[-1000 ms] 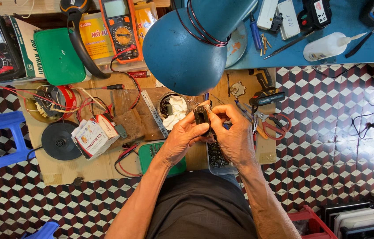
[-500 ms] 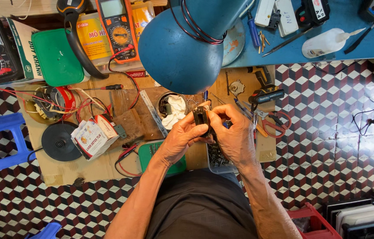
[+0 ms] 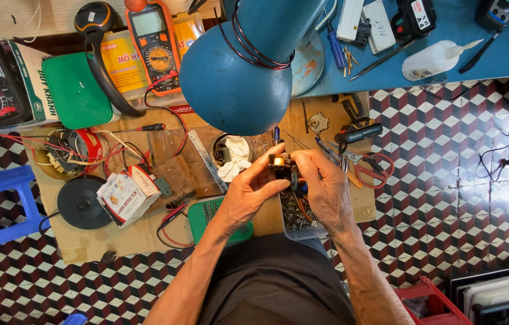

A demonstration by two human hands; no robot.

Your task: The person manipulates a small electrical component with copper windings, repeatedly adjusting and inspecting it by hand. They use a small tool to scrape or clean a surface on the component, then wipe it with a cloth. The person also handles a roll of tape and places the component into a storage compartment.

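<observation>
Small electrical component [image 3: 279, 164]: a dark, compact part with a bright yellowish spot on its top face, held above the worktop [image 3: 146, 232] just below the blue lamp shade [image 3: 236, 78]. Fine detail of its body is too small to tell.

Hand state. The left hand [image 3: 248, 195] and the right hand [image 3: 325, 189] are brought together around the component. The left thumb and fingers [image 3: 266, 165] pinch it from one side; the right fingertips close on it from the other. Both hands are clamped on the one part, with no gap visible between them at the grip.

Handling, as judged. The component appears light and rigid, supported easily by fingertips alone. It is probably fragile at any thin leads or terminals, so the grip belongs on the solid body, by its opposite side faces, leaving the top face exposed. A small hard part may slip under a loose pinch; firm, steady pressure is advisable.

Surroundings. Directly beneath the hands lies a clear tray of small metal parts [image 3: 295, 213]. Just left of it is a green lid [image 3: 206, 216]. Red-handled scissors [image 3: 369, 168] lie near the right hand. An orange multimeter [image 3: 155, 45] stands at the far side of the worktop, well apart from the hands, and a small printed carton [image 3: 125, 192] lies to the left.
</observation>
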